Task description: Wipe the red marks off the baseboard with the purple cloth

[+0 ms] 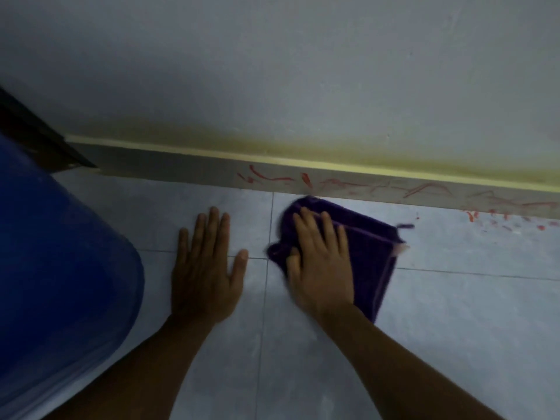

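Note:
A grey baseboard [181,169] with a yellowish top edge runs along the foot of the wall. Red marks [306,180] streak it from the middle to the right edge. The purple cloth [368,256] lies on the tiled floor, its far corner touching the baseboard just below the marks. My right hand [321,262] presses down on the cloth's left part, the thumb pinching a bunched fold; the hand and cloth are blurred. To the left of the cloth, my left hand [207,268] rests flat on the floor with fingers spread, holding nothing.
Red specks [472,216] dot the floor tiles at the right near the baseboard. A large blue rounded object [60,268] fills the left side. A dark object [33,137] sits in the far left corner. Pale wall rises above the baseboard.

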`<state>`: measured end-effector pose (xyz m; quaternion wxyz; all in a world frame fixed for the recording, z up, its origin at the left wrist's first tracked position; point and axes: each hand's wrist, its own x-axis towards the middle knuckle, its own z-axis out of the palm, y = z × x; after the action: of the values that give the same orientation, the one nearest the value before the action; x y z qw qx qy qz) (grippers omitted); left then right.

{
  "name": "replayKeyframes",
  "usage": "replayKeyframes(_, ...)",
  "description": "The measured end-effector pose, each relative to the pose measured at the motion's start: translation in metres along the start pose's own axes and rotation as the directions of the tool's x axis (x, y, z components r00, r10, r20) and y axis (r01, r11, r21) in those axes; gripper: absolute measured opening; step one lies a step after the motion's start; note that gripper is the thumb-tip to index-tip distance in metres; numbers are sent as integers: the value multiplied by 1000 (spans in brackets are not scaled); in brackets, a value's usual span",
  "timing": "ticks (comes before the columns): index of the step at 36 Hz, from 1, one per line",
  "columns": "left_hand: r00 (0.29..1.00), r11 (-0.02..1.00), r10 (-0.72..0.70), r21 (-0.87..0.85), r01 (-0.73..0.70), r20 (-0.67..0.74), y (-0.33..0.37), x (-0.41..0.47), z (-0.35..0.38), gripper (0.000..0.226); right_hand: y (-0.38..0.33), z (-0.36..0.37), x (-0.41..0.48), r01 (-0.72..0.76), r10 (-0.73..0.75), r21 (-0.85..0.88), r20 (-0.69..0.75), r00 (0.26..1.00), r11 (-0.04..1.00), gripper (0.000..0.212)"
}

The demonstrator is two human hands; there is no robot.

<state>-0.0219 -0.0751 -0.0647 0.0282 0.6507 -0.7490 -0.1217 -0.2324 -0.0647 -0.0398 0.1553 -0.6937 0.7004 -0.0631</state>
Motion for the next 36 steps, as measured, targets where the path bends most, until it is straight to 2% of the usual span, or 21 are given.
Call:
replayKeyframes(3,1000,1000,-6,23,6,5,2,0,-1,72,-33,8,33,94,-93,-15,46,995,995,62)
replayKeyframes(9,1000,1000,-1,14,0,9,-1,-1,-4,69,-13,-7,42,75,-73,-37,30,997,997,59)
replayKeyframes(13,1000,999,2,-45,-2,-2,-1,-2,-4,69,46,-21,24,-120,117,-30,-72,990,992,55)
replayKeyframes(17,1000,999,-5,-48,5,-6,1,0,-5,70,84,-33,10,-419,412,4,-181,893,908,55)
replayKeyframes(21,1000,999,-4,-48,4,-6,1,1,-4,70,63,-24,18,-554,557,80,-230,798,828,57)
replayKeyframes(23,1000,999,-2,-45,1,-11,0,1,-3,71,36,-16,24,-565,576,118,-218,787,817,60)
replayKeyframes(26,1000,999,-3,-37,3,-5,1,1,-3,71,-9,-6,24,-438,454,133,-140,880,889,61)
replayKeyframes(29,1000,1000,-8,-2,8,7,0,1,-3,71,-48,0,32,-151,158,174,-27,987,973,62)
replayKeyframes(31,1000,1000,-5,13,5,15,-1,2,-2,71,-57,4,41,22,-24,125,21,999,992,60)
replayKeyframes(32,1000,1000,-4,16,4,14,-1,2,-2,72,-56,6,45,66,-70,98,33,997,993,60)
replayKeyframes(36,1000,1000,-3,28,3,15,-3,2,0,73,-41,6,49,136,-139,70,41,989,988,60)
